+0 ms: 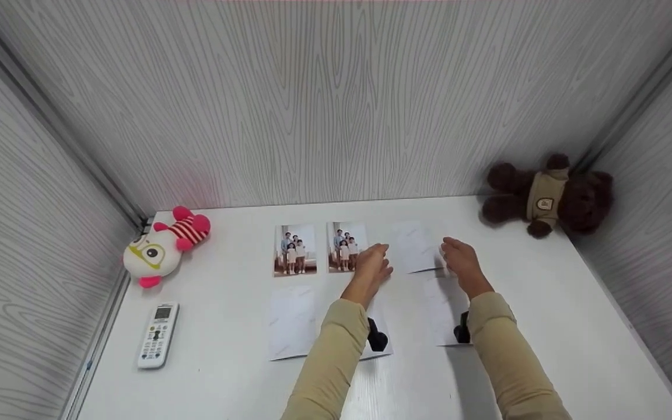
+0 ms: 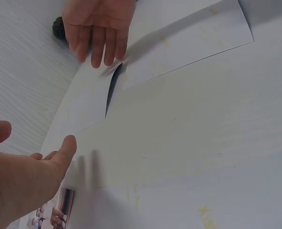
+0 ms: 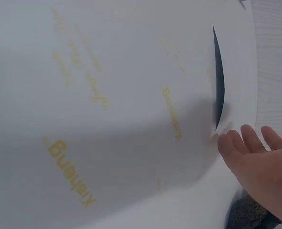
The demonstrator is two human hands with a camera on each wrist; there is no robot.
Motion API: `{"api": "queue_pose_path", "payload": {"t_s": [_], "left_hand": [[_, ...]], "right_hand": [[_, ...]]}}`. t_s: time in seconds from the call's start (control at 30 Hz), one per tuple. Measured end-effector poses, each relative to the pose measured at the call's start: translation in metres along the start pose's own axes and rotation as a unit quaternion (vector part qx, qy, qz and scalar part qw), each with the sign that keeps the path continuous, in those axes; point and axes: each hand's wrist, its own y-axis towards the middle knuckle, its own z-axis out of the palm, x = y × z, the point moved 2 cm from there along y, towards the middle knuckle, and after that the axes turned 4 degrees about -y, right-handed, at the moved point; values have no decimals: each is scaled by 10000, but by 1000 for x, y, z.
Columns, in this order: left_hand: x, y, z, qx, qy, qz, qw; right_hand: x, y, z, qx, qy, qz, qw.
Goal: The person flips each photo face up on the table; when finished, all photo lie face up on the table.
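Two family photo prints, a left one point(image 1: 295, 249) and a right one point(image 1: 346, 247), lie face up in the back row. To their right lies a white-backed print point(image 1: 415, 248), face down, its near edge lifted a little. My left hand point(image 1: 374, 268) hovers at its left, partly covering the right photo. My right hand point(image 1: 460, 259) is by its right edge. Both hands have extended fingers and hold nothing; in the right wrist view the right hand's fingertips point(image 3: 226, 143) are close to a print's raised edge, contact unclear. In front lie white-backed prints point(image 1: 292, 324), point(image 1: 445, 309), one partly under the left forearm.
A pink and white plush toy point(image 1: 164, 248) lies at the back left, with a white remote control point(image 1: 158, 335) in front of it. At the back right lies a brown teddy bear point(image 1: 549, 197). Wood-grain panels point(image 1: 312, 105) wall in the white table point(image 1: 225, 373).
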Motion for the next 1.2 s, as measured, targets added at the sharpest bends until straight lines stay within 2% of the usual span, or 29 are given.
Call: {"api": "queue_pose_path", "payload": {"t_s": [0.3,0.57,0.7,0.87,1.03,1.2], "left_hand": [[5,8,7,94,225,-166,9996],[13,8,14,132,-74,-505,9986],[16,10,20,151,-121,-488,9986],[18,10,19,136,-130,-457,9988],[19,7,22,165,278,-548,9980],[19,2,26,194,705,-476,9962]], "right_hand": [[-1,8,-1,62,-149,12,9999],[-7,14,1,-130,-171,118,9997],[-7,16,0,-177,26,258,9995],[-7,16,1,-218,118,458,9986],[-9,15,2,-499,288,607,9965],[-10,15,2,-743,352,647,9945]]}}
